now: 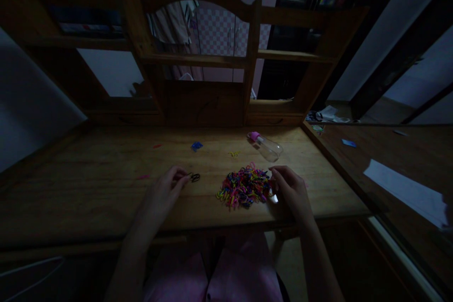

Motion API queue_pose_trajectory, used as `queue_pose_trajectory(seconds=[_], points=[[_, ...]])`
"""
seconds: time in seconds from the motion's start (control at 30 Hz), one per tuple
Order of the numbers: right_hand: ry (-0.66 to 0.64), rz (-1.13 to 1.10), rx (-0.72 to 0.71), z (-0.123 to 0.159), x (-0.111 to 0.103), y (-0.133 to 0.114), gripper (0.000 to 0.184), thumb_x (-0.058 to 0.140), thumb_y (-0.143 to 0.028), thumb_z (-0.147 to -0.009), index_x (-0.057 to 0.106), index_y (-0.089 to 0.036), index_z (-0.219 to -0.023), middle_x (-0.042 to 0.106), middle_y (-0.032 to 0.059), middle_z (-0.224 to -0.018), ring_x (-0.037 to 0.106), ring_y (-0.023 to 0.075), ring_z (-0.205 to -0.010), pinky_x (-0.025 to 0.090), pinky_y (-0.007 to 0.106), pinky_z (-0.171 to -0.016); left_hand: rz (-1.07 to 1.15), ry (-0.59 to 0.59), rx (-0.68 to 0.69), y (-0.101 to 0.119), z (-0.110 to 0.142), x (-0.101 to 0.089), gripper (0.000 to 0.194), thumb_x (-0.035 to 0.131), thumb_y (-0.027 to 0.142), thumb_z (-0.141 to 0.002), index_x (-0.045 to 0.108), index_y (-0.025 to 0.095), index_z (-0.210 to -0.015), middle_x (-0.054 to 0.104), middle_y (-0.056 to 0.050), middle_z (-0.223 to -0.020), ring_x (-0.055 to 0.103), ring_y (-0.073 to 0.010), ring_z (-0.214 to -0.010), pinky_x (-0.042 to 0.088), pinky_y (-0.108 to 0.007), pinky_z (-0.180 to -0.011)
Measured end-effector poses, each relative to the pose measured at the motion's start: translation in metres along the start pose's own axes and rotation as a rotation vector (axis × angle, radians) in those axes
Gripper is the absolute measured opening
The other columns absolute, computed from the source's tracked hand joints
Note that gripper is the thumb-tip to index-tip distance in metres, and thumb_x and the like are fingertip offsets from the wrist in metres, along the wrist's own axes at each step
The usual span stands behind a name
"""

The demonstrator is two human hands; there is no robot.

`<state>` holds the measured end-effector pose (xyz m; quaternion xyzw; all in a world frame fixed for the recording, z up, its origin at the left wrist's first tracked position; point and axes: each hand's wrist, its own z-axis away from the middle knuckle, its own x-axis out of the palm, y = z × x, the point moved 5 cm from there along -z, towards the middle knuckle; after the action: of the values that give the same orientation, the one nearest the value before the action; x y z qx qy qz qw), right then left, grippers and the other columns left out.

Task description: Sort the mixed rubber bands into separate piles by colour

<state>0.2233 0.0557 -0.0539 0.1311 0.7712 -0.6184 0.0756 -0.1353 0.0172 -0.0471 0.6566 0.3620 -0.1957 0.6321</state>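
A heap of small colourful elastic-looking loops, pink, yellow, blue and black, lies on the wooden desk in front of me. My left hand is to the left of the heap, thumb and forefinger pinched at the edge of a few black loops. At the heap's right edge, my right hand has its fingers bent and tips drawn together; what they grip is too small to make out. Behind the heap are a few yellow loops, with blue loops farther left. Pink pieces and red pieces lie beyond my left hand.
A clear bottle with a pink cap lies on its side behind the heap. The desk's wooden shelf frame rises at the back. On the right, another surface carries white paper and a small blue card.
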Motion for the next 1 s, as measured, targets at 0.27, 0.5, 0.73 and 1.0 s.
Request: queue_pose_trajectory(seconds=[0.27,0.5,0.73,1.0], points=[[-0.012,0.006,0.006,0.001,-0.001,0.000,0.029,0.059,-0.046,-0.090,0.067,-0.019,-0.097,0.067,0.0032,-0.076,0.060,0.0170,-0.066,0.044,0.026,-0.058,-0.129,0.035,0.239,0.052,0.010,0.037,0.016,0.050,0.034,-0.094,0.060,0.023,-0.099,0.067,-0.006,-0.098,0.062,-0.0234,-0.094,0.048,-0.035,-0.084],[-0.016,-0.031,0.018,0.001,0.001,0.004,0.030,0.060,-0.047,-0.089,0.067,-0.019,-0.098,0.067,0.0036,-0.078,0.061,0.0172,-0.067,0.045,0.026,-0.058,-0.032,-0.096,0.479,0.111,0.022,0.085,0.019,0.050,0.018,-0.095,0.063,0.023,-0.109,0.062,-0.004,-0.104,0.059,-0.0198,-0.100,0.047,-0.035,-0.091],[-0.014,-0.017,-0.004,0.002,0.000,-0.002,0.030,0.059,-0.046,-0.090,0.068,-0.019,-0.096,0.066,0.0029,-0.076,0.060,0.0165,-0.066,0.045,0.026,-0.060,-0.135,-0.124,0.523,0.130,0.013,0.106,0.037,0.056,0.017,-0.092,0.057,0.025,-0.128,0.060,-0.006,-0.109,0.054,-0.0224,-0.106,0.046,-0.037,-0.095],[-0.007,-0.003,-0.001,0.001,0.001,0.000,0.032,0.059,-0.048,-0.089,0.069,-0.019,-0.095,0.064,0.0016,-0.070,0.058,0.0154,-0.061,0.043,0.026,-0.057,-0.091,-0.095,0.464,0.129,0.007,0.110,0.010,0.061,0.020,-0.089,0.069,0.022,-0.096,0.064,-0.005,-0.099,0.055,-0.0225,-0.101,0.045,-0.036,-0.092]])
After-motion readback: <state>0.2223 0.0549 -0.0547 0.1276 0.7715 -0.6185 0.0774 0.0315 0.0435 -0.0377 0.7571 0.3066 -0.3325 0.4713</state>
